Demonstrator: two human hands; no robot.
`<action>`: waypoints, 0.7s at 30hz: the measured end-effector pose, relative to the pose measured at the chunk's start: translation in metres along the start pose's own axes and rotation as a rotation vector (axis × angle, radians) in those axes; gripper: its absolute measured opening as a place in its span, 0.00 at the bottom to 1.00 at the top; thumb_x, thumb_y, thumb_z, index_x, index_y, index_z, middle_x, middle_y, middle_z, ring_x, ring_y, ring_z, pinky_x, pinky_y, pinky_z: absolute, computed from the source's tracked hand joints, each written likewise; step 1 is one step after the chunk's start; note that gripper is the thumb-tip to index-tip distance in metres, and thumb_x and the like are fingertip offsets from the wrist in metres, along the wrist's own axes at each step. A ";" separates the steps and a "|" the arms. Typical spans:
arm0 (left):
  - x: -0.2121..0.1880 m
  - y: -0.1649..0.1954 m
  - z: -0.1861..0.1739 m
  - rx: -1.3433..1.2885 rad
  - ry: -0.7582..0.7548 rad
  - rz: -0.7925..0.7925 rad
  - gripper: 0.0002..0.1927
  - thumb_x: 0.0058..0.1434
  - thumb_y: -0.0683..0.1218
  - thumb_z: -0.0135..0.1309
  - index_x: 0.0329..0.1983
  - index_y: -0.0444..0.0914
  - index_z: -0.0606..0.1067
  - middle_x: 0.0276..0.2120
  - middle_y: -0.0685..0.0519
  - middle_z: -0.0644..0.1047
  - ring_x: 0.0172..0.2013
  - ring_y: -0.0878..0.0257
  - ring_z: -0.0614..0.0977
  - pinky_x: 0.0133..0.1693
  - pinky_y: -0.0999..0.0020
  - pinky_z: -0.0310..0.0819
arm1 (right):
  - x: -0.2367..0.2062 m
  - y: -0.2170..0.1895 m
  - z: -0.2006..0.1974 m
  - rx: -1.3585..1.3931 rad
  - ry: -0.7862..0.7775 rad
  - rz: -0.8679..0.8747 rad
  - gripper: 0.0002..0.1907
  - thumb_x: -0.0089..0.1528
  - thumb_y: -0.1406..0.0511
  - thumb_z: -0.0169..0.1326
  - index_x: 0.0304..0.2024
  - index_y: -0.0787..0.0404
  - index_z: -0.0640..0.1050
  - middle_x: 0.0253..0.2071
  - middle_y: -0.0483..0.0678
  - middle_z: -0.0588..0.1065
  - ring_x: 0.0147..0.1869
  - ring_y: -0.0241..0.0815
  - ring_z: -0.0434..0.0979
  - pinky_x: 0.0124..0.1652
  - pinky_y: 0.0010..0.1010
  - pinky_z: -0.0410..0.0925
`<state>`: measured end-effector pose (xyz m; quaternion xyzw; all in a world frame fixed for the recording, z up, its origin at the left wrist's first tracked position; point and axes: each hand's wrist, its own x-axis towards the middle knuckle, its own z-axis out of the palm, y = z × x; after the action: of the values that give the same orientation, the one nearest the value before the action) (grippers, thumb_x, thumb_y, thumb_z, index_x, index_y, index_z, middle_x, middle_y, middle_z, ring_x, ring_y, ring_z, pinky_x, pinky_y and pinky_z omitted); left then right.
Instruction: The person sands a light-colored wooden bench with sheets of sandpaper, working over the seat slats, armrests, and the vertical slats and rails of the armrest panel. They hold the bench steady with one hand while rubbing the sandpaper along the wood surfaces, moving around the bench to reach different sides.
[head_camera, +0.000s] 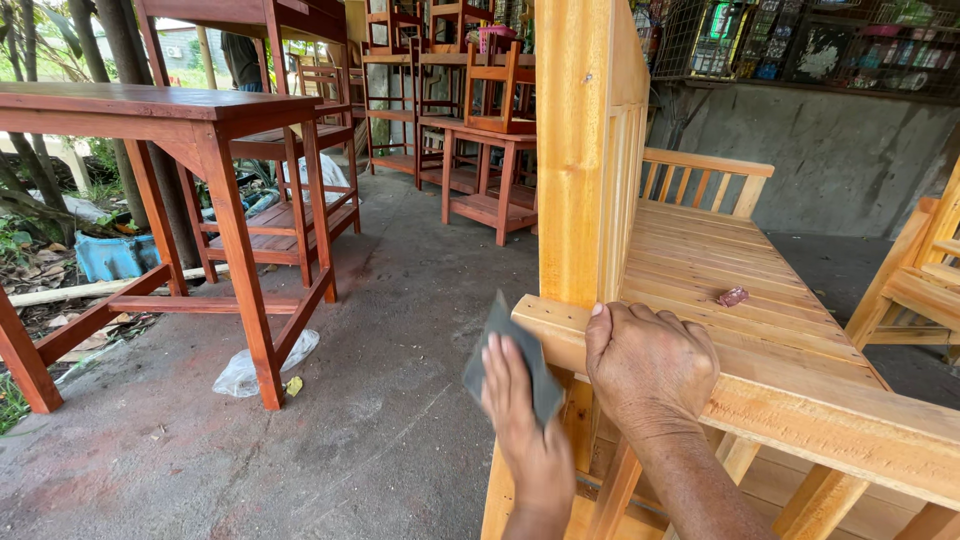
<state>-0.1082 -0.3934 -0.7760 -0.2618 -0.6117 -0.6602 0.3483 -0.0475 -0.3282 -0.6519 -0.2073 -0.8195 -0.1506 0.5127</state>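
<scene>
An unpainted light wood slatted bench (700, 260) stands in front of me, with a tall corner post (575, 150) rising from its near end. My left hand (525, 430) presses a dark grey sheet of sandpaper (510, 350) against the end face of the bench's front rail, below the post. My right hand (650, 365) rests flat on top of that rail (800, 405), fingers curled over its corner, holding nothing else.
A small reddish scrap (733, 296) lies on the bench seat. Red-brown stained tables (170, 110) and stacked chairs (480, 90) stand left and behind on the concrete floor (400, 320). A crumpled plastic bag (245, 370) lies by a table leg. Another bare wood chair (915, 280) is at right.
</scene>
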 end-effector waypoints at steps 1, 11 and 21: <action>-0.008 0.002 -0.006 0.017 -0.006 0.013 0.42 0.51 0.33 0.42 0.74 0.30 0.57 0.74 0.36 0.59 0.75 0.41 0.54 0.70 0.47 0.36 | 0.000 0.000 0.000 0.009 0.013 -0.004 0.18 0.66 0.57 0.49 0.26 0.55 0.80 0.29 0.43 0.80 0.37 0.44 0.80 0.41 0.39 0.69; -0.011 -0.020 -0.012 -0.244 -0.051 -0.420 0.25 0.71 0.48 0.42 0.71 0.40 0.66 0.67 0.47 0.72 0.67 0.53 0.70 0.65 0.62 0.62 | 0.000 0.000 -0.001 -0.009 -0.004 -0.011 0.19 0.66 0.56 0.49 0.24 0.54 0.81 0.28 0.42 0.79 0.35 0.44 0.79 0.39 0.39 0.68; 0.053 -0.013 -0.049 -0.523 -0.295 -1.291 0.28 0.69 0.64 0.46 0.54 0.36 0.72 0.44 0.47 0.80 0.48 0.54 0.82 0.53 0.49 0.76 | -0.001 0.001 0.000 0.016 0.035 -0.024 0.17 0.66 0.57 0.49 0.27 0.54 0.81 0.28 0.42 0.79 0.36 0.43 0.79 0.42 0.39 0.69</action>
<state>-0.1470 -0.4487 -0.7487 -0.0086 -0.5069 -0.8176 -0.2730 -0.0469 -0.3276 -0.6528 -0.1906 -0.8140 -0.1537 0.5267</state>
